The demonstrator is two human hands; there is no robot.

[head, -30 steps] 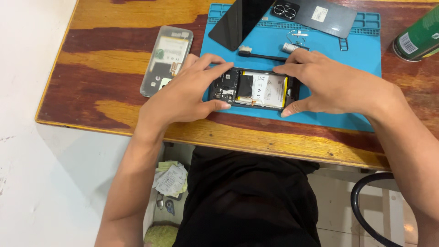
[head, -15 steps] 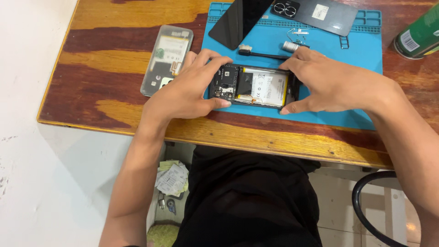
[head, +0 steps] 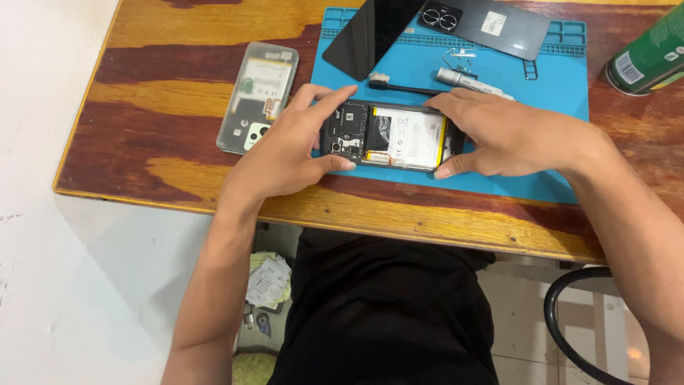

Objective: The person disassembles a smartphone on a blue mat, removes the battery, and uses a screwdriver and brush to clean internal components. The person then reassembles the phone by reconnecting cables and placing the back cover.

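An opened phone (head: 392, 135) with its back off lies on a blue work mat (head: 556, 107), showing a white battery and a dark circuit board. My left hand (head: 285, 150) grips the phone's left end, thumb under the near edge and fingers over the far edge. My right hand (head: 499, 135) holds its right end the same way, covering that end.
A second phone (head: 258, 96) in a clear case lies on the wooden table (head: 164, 142) left of the mat. On the mat's far side lie a black screen panel (head: 370, 32), a dark back cover (head: 484, 21), a brush (head: 399, 87) and a metal tool (head: 470, 82). A green can (head: 652, 53) stands far right.
Both hands stay on the opened phone with almost no shift in grip. The view has moved slightly.
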